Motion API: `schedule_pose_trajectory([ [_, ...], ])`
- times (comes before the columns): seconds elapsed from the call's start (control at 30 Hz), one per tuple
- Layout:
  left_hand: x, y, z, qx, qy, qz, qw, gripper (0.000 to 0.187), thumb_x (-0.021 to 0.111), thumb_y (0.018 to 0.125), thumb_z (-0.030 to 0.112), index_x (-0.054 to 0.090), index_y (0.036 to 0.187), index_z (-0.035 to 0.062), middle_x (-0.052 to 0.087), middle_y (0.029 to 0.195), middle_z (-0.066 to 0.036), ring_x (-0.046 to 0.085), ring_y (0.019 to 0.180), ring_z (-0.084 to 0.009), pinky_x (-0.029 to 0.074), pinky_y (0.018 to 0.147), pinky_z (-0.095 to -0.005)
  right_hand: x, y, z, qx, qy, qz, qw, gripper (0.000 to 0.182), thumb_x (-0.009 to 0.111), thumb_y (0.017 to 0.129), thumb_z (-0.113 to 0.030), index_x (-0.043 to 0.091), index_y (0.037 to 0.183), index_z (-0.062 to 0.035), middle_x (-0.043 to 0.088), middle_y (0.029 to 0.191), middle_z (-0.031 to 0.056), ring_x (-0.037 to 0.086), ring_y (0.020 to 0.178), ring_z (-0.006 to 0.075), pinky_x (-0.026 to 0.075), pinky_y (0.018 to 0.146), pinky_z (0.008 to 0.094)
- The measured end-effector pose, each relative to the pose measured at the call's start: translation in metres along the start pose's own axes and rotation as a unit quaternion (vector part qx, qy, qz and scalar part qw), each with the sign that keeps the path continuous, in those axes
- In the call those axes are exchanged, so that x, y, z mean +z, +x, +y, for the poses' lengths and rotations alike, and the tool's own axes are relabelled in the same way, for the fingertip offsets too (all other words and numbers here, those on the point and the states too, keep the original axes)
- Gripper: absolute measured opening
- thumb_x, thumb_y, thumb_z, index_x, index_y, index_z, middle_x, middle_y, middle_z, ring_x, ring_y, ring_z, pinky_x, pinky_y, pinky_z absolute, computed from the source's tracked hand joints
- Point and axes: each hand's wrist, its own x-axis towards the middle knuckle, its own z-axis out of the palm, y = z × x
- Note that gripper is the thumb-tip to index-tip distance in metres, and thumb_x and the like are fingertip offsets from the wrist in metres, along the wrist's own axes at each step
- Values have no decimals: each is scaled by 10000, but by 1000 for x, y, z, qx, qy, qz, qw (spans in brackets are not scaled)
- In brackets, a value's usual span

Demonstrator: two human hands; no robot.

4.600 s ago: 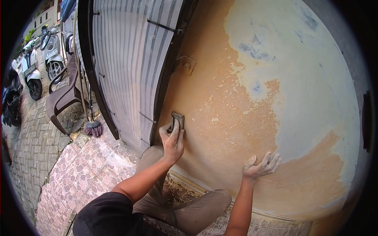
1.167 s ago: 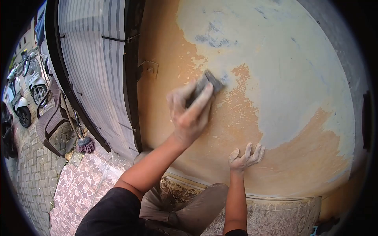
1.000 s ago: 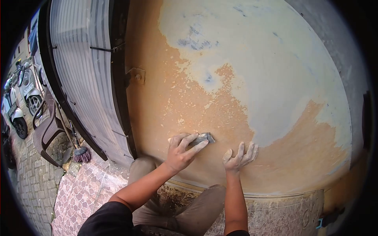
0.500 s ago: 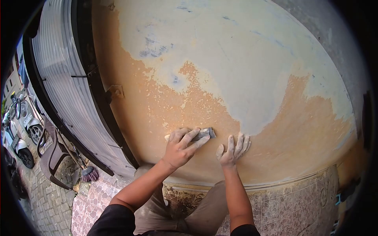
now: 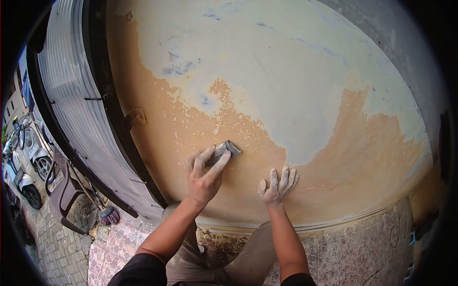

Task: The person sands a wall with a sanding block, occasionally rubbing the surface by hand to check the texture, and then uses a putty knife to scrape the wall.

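Observation:
A folded piece of grey sandpaper (image 5: 232, 147) is gripped in my left hand (image 5: 204, 172), thumb on one side and fingers over the other, against the wall (image 5: 305, 105). The wall's paint is patchy: pale cream-grey above, with bare orange-tan showing through lower down in ragged edges and small flecks. To the right, my right hand (image 5: 278, 187) rests on the tan part with its fingers spread, holding nothing. Whitish dust coats the fingers of both hands.
Left of the wall stands a dark-framed corrugated panel (image 5: 71, 90). Beyond it are a brown chair (image 5: 67, 198), a purple mop head (image 5: 109, 215) and parked scooters (image 5: 28, 176). Patterned tiles (image 5: 119, 243) cover the floor below, beside grey paving (image 5: 62, 248).
My left hand has moved left and the sandpaper up and left, tilting along the wall. My right hand stays spread on the wall; the view has shifted slightly.

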Motion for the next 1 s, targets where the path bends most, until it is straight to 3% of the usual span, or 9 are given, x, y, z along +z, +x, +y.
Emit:
schedule_pose_trajectory([
  [0.13,-21,97,-32,-84,36,166,982,432,798,828,-52,746,1244,50,667,1187,-146,588,1044,-302,466,913,-366,1,-5,-1,-9,0,-6,1000,531,425,1079,-444,496,1508,-139,381,1620,196,294,1517,467,221,1215,656],
  [0.23,-7,97,-26,-124,22,225,966,429,788,848,-49,736,1265,36,654,1181,-148,577,1061,-301,462,929,-365,3,-2,-2,-5,-5,6,1000,532,421,1081,-443,495,1510,-139,380,1623,194,292,1519,466,219,1217,655],
  [0.37,8,-21,-1,52,15,-32,998,419,814,755,-26,799,1140,140,658,1180,-146,612,1025,-306,493,913,-395,4,-5,-3,6,3,16,1000,482,418,1076,-445,569,1439,-165,426,1596,176,310,1521,431,214,1229,637],
  [0.47,-10,-1,-11,-8,19,4,1000,440,823,740,-42,797,1142,135,663,1161,-145,611,1023,-308,498,896,-391,4,-4,-2,0,4,21,1000,488,415,1077,-443,556,1453,-165,423,1597,181,304,1523,431,212,1230,639],
  [0.53,-19,51,-27,-71,12,116,991,450,817,784,-83,757,1211,50,655,1143,-145,607,1021,-285,500,872,-357,2,-4,-1,-1,7,14,1000,489,413,1078,-441,552,1456,-165,423,1597,184,302,1524,432,209,1231,639],
  [0.67,-13,93,-36,-145,24,245,958,480,816,814,-22,742,1275,88,642,1169,-134,561,1014,-281,440,892,-404,4,-5,-3,5,10,18,1000,483,415,1078,-435,547,1453,-162,422,1596,190,300,1523,437,207,1231,642],
  [0.8,25,-33,17,-15,-15,-15,1000,526,801,754,4,777,1234,218,633,1274,-101,577,1036,-275,462,915,-402,0,-2,-3,-12,-14,2,1000,516,419,1085,-429,491,1490,-117,366,1620,216,290,1518,466,240,1209,658],
  [0.9,11,-24,7,-3,-16,-33,999,535,798,727,28,786,1213,250,641,1268,-93,587,1044,-276,474,925,-399,-1,-5,0,-19,-9,-4,1000,521,413,1084,-433,487,1494,-119,359,1625,215,284,1522,465,223,1216,657],
  [1.0,-3,54,-17,-100,-24,145,984,484,839,772,-12,767,1234,113,655,1196,-131,581,1025,-273,448,892,-379,2,-8,-2,0,5,4,1000,499,406,1079,-463,537,1458,-166,409,1606,181,290,1530,428,215,1228,638],
])
